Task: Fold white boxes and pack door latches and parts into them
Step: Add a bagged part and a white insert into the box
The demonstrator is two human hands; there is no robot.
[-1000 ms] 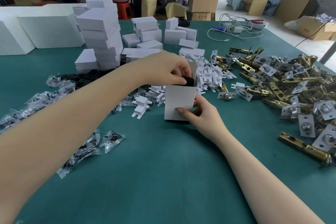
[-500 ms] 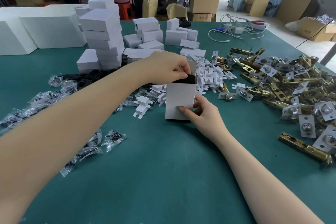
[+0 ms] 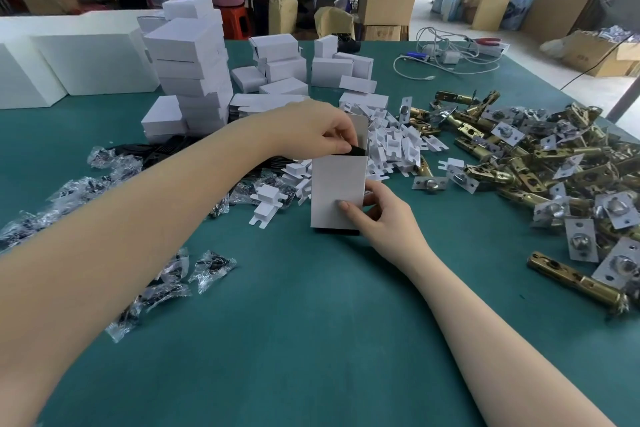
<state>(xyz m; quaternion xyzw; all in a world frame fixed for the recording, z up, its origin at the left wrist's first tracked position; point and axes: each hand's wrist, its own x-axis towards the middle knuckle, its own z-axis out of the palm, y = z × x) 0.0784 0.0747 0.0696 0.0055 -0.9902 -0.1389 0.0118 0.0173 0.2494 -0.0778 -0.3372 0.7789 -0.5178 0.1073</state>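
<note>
A small white box stands upright on the green table, its top open and its lid flap up behind. My right hand grips the box's lower right side, thumb across the front. Above the opening, my left hand pinches a black part that sits at the box's mouth. Brass door latches with silver plates lie heaped to the right. White card inserts are piled behind the box.
Stacks of folded white boxes stand at the back left. Clear bags of black parts are strewn on the left, with black discs behind them. Cables lie at the far right edge. People stand beyond the table.
The black part has sunk slightly lower into the box's mouth under my left hand. My right hand stays on the box.
</note>
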